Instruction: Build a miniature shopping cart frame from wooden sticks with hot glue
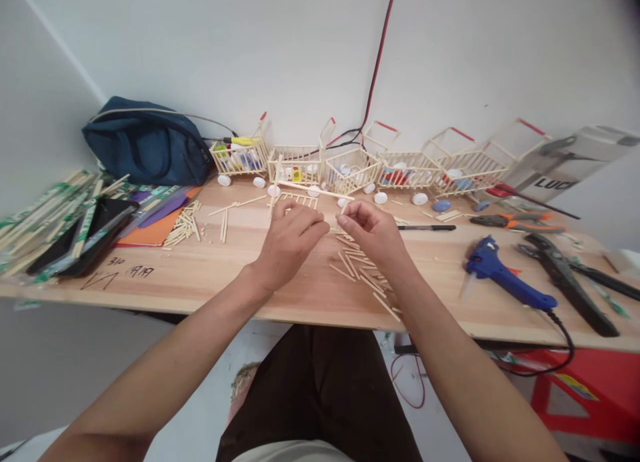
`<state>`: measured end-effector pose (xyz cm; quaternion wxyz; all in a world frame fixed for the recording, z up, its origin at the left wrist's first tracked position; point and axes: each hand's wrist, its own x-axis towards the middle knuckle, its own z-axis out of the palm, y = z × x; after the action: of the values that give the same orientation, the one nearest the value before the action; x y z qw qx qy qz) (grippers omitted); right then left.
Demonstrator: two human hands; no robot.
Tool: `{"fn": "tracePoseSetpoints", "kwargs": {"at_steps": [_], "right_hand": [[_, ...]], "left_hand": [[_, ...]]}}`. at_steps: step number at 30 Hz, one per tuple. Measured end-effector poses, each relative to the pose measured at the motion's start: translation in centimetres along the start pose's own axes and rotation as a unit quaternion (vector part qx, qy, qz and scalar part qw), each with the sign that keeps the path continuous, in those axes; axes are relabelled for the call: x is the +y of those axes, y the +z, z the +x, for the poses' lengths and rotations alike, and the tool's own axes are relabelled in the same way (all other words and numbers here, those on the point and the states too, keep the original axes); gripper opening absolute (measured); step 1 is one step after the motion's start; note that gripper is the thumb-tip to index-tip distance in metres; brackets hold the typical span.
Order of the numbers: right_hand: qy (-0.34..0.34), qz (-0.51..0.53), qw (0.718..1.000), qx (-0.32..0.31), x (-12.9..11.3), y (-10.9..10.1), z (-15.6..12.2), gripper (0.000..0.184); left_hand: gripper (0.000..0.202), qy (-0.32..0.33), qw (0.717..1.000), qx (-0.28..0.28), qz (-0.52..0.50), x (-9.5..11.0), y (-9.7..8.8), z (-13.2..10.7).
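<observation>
My left hand [290, 239] and my right hand [373, 232] hover close together over the middle of the wooden table [210, 269]. Both have fingers curled in a pinch around thin wooden sticks; a short stick seems to run between the two hands, though it is too small to be sure. Under my right hand lies a loose pile of cut sticks [363, 269]. Just beyond my left hand rests a small ladder-like stick frame [300, 197].
Several stick-built carts [350, 169] with white wheels line the back wall. A blue glue gun [500, 275], pliers [515, 221] and black cutters [565, 275] lie at the right. A blue bag [145, 142], chopstick bundles [45, 212] and coloured paper [157, 225] sit left.
</observation>
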<state>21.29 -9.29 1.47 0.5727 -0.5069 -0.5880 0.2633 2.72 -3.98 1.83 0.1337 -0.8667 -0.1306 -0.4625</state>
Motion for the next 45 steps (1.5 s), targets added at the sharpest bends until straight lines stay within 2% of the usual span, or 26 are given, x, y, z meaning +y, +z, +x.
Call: {"fn": "tracePoseSetpoints", "kwargs": {"at_steps": [15,25,45], "right_hand": [[0.003,0.026,1.0,-0.009,0.09,0.0,-0.02,0.03],[0.007,0.016,1.0,-0.004,-0.06,0.07,-0.03,0.038],[0.019,0.027,0.999,-0.002,0.02,0.18,-0.1,0.038]], "left_hand": [[0.013,-0.008,1.0,0.011,-0.003,-0.06,0.14,-0.23],[0.015,-0.006,1.0,0.007,0.003,0.03,-0.07,-0.01],[0.015,0.003,1.0,0.007,0.016,-0.11,-0.04,-0.03]]}}
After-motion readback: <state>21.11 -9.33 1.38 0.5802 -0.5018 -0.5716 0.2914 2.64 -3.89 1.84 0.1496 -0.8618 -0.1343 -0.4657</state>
